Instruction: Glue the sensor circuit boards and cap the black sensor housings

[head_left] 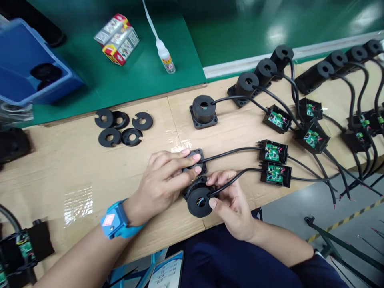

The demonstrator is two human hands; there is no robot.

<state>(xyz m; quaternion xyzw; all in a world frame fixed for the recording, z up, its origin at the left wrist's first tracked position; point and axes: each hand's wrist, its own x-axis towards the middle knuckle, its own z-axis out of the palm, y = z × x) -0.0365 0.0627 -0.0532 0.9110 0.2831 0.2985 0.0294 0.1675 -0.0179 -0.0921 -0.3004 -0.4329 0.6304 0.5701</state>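
My right hand grips a black round housing near the table's front edge, thumb and fingers around its side where a black cable enters. Coloured wires show in the housing's centre hole, and its top is tilted toward me. My left hand, with a blue strap on the wrist, reaches over from the left. Its fingers are bent down onto a second black housing just behind; its thumb is hidden. Cables from both lead right to open black boxes with green circuit boards, one box behind the other.
Several notched black discs lie at left. Another housing and a row of black cylinders with cabled boxes stand at right. A blue bin, a small carton and a nozzle bottle are on the green mat.
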